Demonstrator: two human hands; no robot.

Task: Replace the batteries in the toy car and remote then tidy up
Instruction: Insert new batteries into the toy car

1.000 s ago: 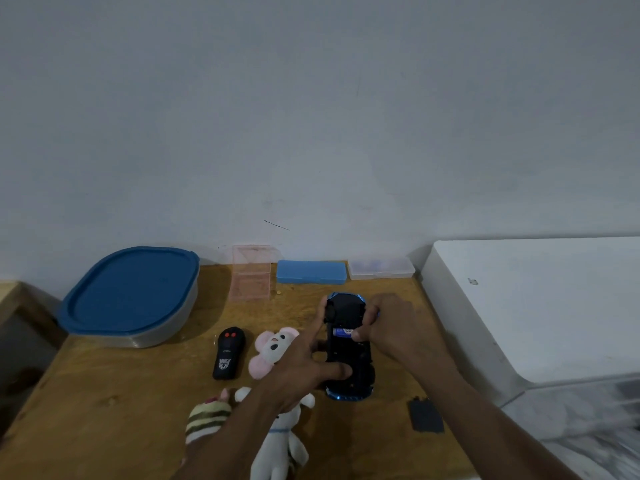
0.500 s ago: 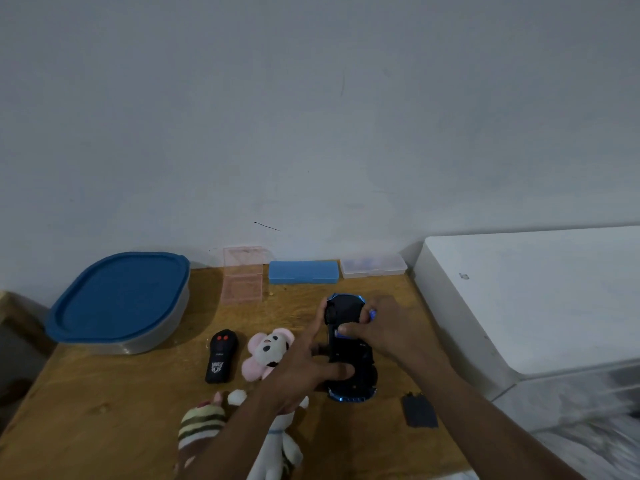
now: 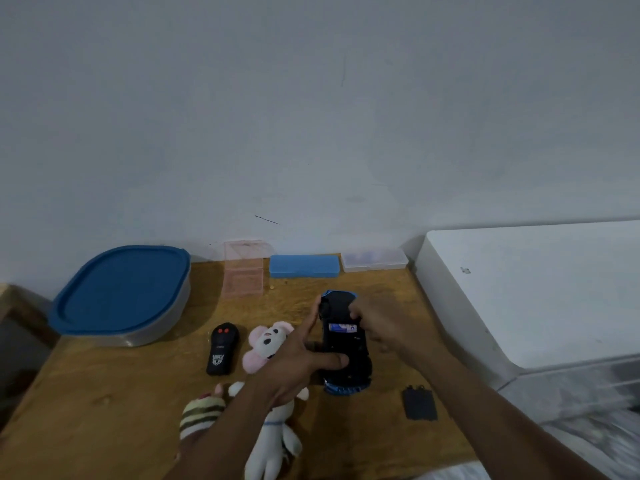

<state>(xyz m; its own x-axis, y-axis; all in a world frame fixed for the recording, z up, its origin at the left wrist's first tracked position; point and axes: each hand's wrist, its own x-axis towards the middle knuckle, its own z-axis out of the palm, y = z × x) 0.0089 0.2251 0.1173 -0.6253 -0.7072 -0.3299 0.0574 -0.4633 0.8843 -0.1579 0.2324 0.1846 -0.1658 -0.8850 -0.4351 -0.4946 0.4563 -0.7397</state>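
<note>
A: L hand [image 3: 294, 363], what's it on?
B: Gripping the toy car [image 3: 346, 348]. Thumb [image 3: 334, 361] lies across the underside near the rear, index finger [image 3: 311, 320] runs straight up the car's left flank, other fingers hidden behind the body.
A: Car pose?
B: Upside down on the wood surface [image 3: 104, 393], mid-right, nose pointing at the wall. Compartment is uncovered, w/ a battery [image 3: 342, 328] showing inside.
A: R hand [image 3: 384, 329]?
B: Fingers [image 3: 356, 311] curled tight over the car's right edge, just above the compartment. Blurry, so can't tell if they pinch anything besides the car.
A: Cover?
B: Battery cover [image 3: 419, 404], a flat black piece, on the surface right of the car's rear, apart from both hands.
A: Remote?
B: Remote [image 3: 221, 348], black w/ two red buttons, lies flat left of the car, untouched. A pink-eared plush [image 3: 265, 341] sits between it and the L hand.
A: Other stuff?
B: Striped plush [image 3: 201, 410] and white plush [image 3: 273, 445] at the near edge, partly under the L forearm. Blue-lidded tub [image 3: 121, 292] back left. Along the wall: pink clear box [image 3: 244, 270], blue case [image 3: 304, 266], clear case [image 3: 374, 260]. White cabinet [image 3: 536, 292] just beside the surface on the right.
</note>
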